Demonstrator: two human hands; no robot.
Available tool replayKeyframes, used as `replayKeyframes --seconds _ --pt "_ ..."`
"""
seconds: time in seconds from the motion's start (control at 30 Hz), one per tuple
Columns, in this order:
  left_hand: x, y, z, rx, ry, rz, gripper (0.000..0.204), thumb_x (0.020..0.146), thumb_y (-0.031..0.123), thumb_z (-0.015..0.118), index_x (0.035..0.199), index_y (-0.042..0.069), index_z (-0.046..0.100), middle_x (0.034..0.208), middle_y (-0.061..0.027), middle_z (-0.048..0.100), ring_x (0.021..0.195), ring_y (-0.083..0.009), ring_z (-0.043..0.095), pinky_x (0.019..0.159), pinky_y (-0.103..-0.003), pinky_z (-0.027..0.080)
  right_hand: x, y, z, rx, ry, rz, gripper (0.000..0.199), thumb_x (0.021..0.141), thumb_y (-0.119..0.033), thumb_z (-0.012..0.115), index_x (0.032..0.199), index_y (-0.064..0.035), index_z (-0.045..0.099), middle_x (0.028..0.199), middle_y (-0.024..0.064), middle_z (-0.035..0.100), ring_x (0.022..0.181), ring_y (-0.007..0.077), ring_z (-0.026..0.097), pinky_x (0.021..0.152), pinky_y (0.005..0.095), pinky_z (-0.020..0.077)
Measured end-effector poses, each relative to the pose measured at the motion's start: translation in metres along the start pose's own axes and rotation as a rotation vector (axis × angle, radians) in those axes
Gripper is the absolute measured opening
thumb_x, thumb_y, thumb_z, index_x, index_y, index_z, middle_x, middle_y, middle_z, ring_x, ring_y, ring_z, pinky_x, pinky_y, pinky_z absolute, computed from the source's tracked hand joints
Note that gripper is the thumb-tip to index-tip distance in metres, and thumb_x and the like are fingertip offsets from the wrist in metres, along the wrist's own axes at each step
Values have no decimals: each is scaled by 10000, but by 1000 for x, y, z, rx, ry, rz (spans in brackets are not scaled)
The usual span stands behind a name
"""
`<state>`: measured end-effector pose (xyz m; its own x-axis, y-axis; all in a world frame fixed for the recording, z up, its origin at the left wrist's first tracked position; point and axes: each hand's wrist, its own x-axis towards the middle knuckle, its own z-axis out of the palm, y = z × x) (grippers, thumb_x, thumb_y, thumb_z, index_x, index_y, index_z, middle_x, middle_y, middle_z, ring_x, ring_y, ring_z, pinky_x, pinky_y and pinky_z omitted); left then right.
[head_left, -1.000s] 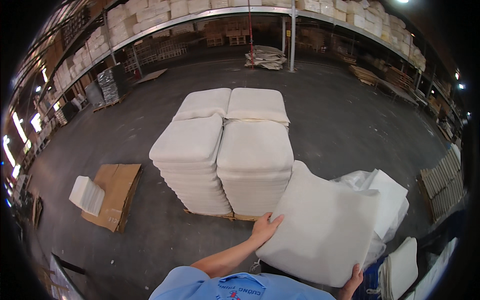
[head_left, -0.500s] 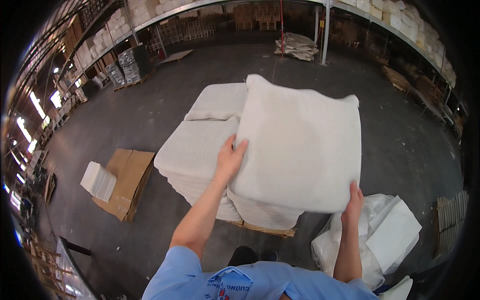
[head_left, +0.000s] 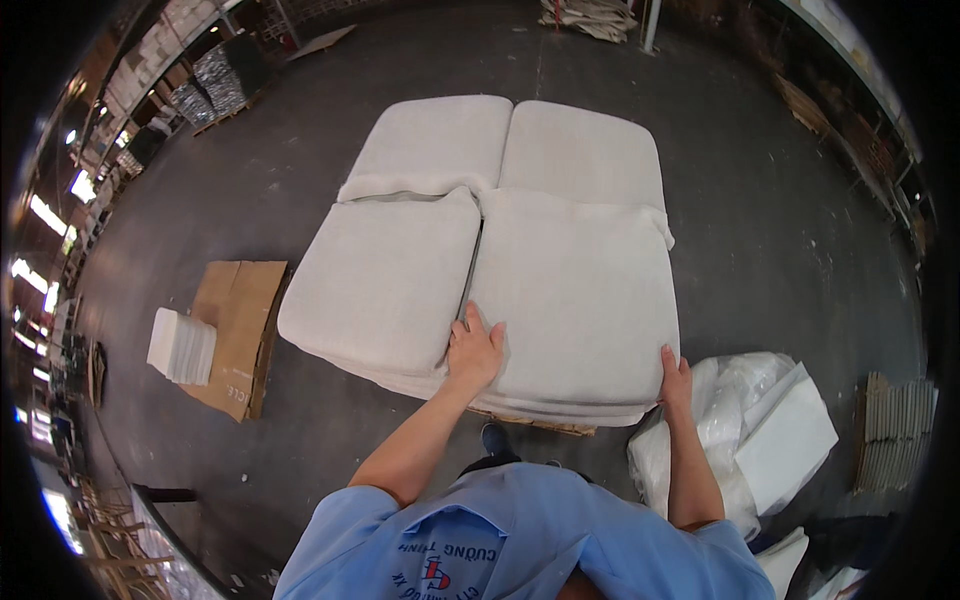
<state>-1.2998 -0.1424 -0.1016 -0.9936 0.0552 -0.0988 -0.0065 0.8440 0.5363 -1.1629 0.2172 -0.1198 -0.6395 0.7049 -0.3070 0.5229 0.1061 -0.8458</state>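
A white square cushion [head_left: 580, 300] lies flat on top of the near right stack. My left hand [head_left: 476, 352] rests on its left edge, fingers spread beside the gap between the two near stacks. At its right edge, near the front corner, my right hand [head_left: 676, 382] holds the side with the thumb uppermost; the other fingers are partly hidden. Beside it is the near left stack of white cushions [head_left: 385, 275]. Behind stand the far left stack [head_left: 435, 140] and the far right stack [head_left: 585, 150]. The cushion's far right corner sticks out slightly.
A pallet edge [head_left: 545, 425] shows beneath the stacks. On the floor at left are brown cardboard [head_left: 235, 330] and a small white stack [head_left: 183, 345]. Clear plastic wrapping [head_left: 705, 430] with a white sheet [head_left: 788, 440] lies at right. Farther right is a slatted grey stack [head_left: 893, 435].
The cushion, raised and tilted earlier, has come down flat onto the near right stack, uncovering the far right stack. My left hand's fingers have spread; my view has tipped downward.
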Motion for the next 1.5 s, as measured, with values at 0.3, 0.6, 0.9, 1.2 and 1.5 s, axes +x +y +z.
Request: replayKeyframes --seconds 0.3,0.6,0.9,1.2,1.5 --pt "0 -20 -8 -80 -30 46 883 1028 469 569 1615 -47 159 1387 -356 441 1285 -532 474 1103 -550 411 8 -9 8 -53 -44 -24 875 952 -615 641 1402 130 544 1340 292 641 1256 350 623 1069 394 458" --pt "-5 -35 -18 -448 -108 55 899 993 385 678 1628 -35 200 1645 -305 291 1555 -372 274 1258 -413 249 35 -42 6 121 -278 100 903 930 -547 729 1536 35 397 1479 201 550 1346 300 543 1128 397 418" --pt "-10 -43 -10 -930 -114 -62 858 998 348 697 1620 -40 251 1663 -234 314 1549 -295 298 1247 -368 256 59 -24 0 418 -554 279 867 928 -553 722 1580 -92 383 1517 110 523 1387 279 499 1146 430 425" --pt "-17 -41 12 -1088 103 -134 804 970 306 746 1582 -44 359 1608 -210 414 1487 -259 388 1219 -354 320 52 -26 0 559 -608 205 761 916 -442 766 1497 -50 468 1419 124 600 1280 276 583 1086 449 480" --pt "-23 -39 19 -1059 173 -135 780 971 329 740 1561 -50 398 1548 -228 486 1424 -276 468 1177 -351 373 51 -23 3 494 -568 161 782 911 -482 757 1491 -45 466 1409 124 595 1291 283 567 1099 438 458"
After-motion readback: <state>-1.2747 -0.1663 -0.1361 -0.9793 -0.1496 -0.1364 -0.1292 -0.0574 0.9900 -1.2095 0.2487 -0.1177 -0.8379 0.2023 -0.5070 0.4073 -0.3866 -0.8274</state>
